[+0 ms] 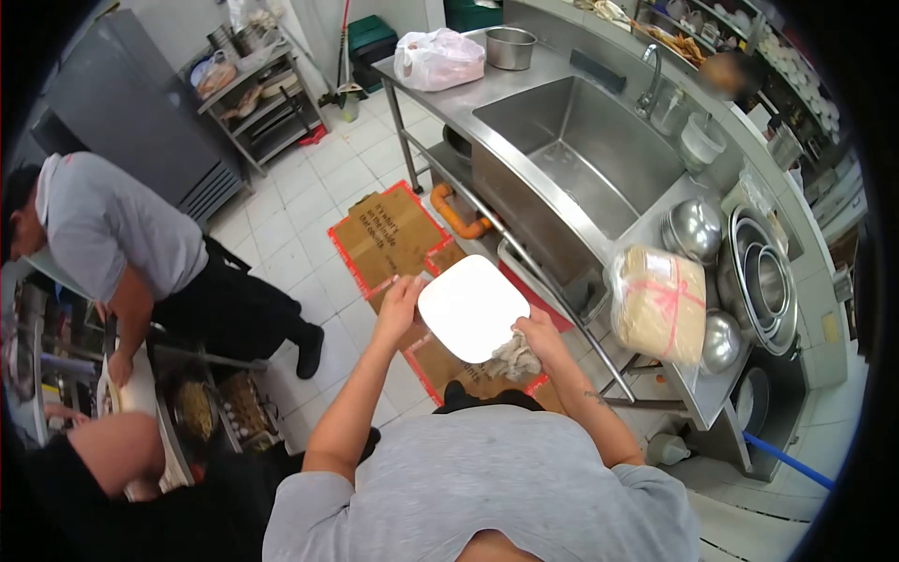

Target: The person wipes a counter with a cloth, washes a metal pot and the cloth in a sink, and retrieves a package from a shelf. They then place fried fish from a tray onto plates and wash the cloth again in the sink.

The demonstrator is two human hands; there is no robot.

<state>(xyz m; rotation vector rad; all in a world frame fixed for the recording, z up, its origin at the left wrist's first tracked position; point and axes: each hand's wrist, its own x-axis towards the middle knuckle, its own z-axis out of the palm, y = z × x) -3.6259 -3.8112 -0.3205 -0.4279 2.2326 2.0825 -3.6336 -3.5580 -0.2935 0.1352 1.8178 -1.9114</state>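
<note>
A white square plate with rounded corners is held in front of my body, over the floor. My left hand grips its left edge, fingers closed. On the other side, my right hand is closed at the plate's right edge. A crumpled, greyish cloth hangs from my right hand and touches the plate's lower right edge. How the right fingers sit under the plate is hidden.
A steel sink stands ahead to the right, with a wrapped package and metal bowls beside it. Flattened cardboard covers floor tiles. At the left, a person bends over a counter; another person's arm is nearer.
</note>
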